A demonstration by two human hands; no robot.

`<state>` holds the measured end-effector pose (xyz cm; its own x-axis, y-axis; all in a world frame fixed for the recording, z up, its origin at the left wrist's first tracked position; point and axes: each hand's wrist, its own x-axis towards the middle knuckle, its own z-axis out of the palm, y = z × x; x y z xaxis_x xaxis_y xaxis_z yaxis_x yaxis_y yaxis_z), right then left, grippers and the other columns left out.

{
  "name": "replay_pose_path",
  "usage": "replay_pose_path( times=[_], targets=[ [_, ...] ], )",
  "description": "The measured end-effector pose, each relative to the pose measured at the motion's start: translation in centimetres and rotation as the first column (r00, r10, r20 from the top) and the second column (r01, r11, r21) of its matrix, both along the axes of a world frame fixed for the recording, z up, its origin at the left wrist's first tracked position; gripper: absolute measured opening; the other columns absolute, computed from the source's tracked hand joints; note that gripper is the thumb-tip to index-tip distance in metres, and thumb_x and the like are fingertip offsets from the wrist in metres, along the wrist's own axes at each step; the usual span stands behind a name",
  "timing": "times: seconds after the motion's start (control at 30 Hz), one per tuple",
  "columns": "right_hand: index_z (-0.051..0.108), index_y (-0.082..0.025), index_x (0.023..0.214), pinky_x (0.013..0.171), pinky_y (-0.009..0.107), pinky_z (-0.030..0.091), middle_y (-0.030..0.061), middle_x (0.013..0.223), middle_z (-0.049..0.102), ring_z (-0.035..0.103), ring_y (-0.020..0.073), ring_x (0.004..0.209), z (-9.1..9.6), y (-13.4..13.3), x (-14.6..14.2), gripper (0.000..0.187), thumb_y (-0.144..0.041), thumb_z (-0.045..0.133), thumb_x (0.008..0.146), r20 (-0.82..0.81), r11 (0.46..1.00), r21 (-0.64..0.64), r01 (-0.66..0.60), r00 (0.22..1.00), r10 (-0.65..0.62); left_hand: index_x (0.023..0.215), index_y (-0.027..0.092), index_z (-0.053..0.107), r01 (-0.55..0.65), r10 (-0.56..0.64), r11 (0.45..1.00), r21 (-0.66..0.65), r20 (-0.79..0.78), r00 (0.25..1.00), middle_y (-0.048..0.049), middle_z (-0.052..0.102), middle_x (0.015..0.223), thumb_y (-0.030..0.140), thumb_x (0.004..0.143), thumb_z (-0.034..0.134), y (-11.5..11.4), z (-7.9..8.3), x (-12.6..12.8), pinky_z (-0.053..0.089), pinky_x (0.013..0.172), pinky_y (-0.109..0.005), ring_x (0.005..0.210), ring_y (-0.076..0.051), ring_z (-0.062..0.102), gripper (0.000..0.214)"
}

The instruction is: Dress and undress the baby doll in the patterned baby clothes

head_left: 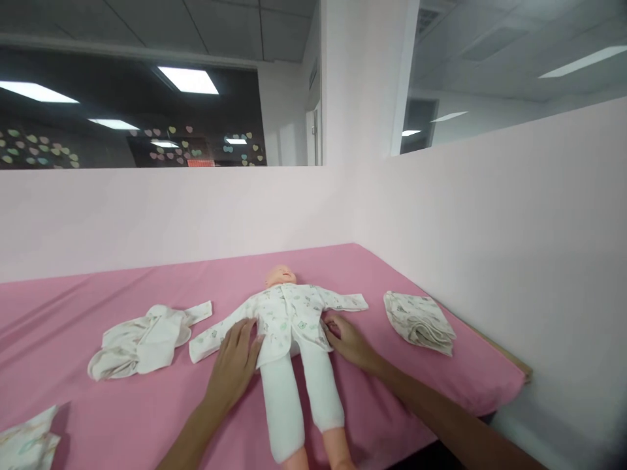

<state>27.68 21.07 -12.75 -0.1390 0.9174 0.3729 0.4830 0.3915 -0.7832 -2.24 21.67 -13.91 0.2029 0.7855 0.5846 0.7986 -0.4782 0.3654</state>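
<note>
A baby doll (pixel 281 275) lies on its back on the pink-covered table, its head toward the wall. It wears a white printed baby shirt (pixel 274 320) and white pants (pixel 283 408); the shirt's front edges part at the bottom. My left hand (pixel 236 356) rests along the shirt's left side, fingers stretched out and thumb against the hem. On the other side, my right hand (pixel 349 341) is closed with thumb and fingers pinching the shirt's side edge. Both sleeves lie spread outward. The fingertips are partly hidden by the cloth.
A crumpled white garment (pixel 147 341) lies left of the doll. Folded printed cloth (pixel 421 321) sits at the right, near the wall, and another printed cloth (pixel 27 440) at the lower left. The pink sheet (pixel 377 287) ends against white walls (pixel 196 215) with windows above.
</note>
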Motion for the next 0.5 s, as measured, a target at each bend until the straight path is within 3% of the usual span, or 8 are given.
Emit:
replay_pose_path(
  times=[0.13, 0.3, 0.5],
  targets=[
    [0.063, -0.021, 0.101, 0.091, 0.035, 0.047, 0.0062, 0.108, 0.065, 0.06, 0.0209, 0.103, -0.02, -0.23, -0.12, 0.032, -0.049, 0.05, 0.092, -0.011, 1.0, -0.013, 0.004, 1.0, -0.004, 0.135, 0.019, 0.046, -0.006, 0.007, 0.998, 0.07, -0.014, 1.0, -0.0131, 0.055, 0.132, 0.041, 0.097, 0.035, 0.41, -0.25, -0.3, 0.041, 0.106, -0.051, 0.127, -0.029, 0.047, 0.045],
    [0.063, -0.02, 0.099, 0.087, 0.034, 0.048, 0.0065, 0.105, 0.067, 0.062, 0.0208, 0.098, 0.19, -0.27, -0.16, 0.037, -0.054, 0.051, 0.09, -0.032, 1.0, -0.002, 0.014, 0.999, -0.014, 0.14, 0.018, 0.038, 0.025, -0.025, 1.0, 0.014, 0.017, 1.0, -0.0141, 0.054, 0.135, 0.04, 0.099, 0.032, 0.48, -0.71, -0.29, 0.042, 0.104, -0.054, 0.128, -0.03, 0.047, 0.047],
    [0.064, -0.019, 0.093, 0.085, 0.036, 0.048, 0.006, 0.098, 0.067, 0.061, 0.0215, 0.094, 0.43, -1.03, -0.03, 0.034, -0.05, 0.052, 0.089, -0.026, 0.998, 0.044, 0.038, 0.999, -0.036, 0.137, 0.02, 0.041, 0.073, -0.073, 0.997, -0.024, 0.006, 0.997, -0.013, 0.051, 0.139, 0.04, 0.1, 0.028, -0.14, -0.36, -0.35, 0.039, 0.108, -0.052, 0.132, -0.028, 0.045, 0.044]
  ],
)
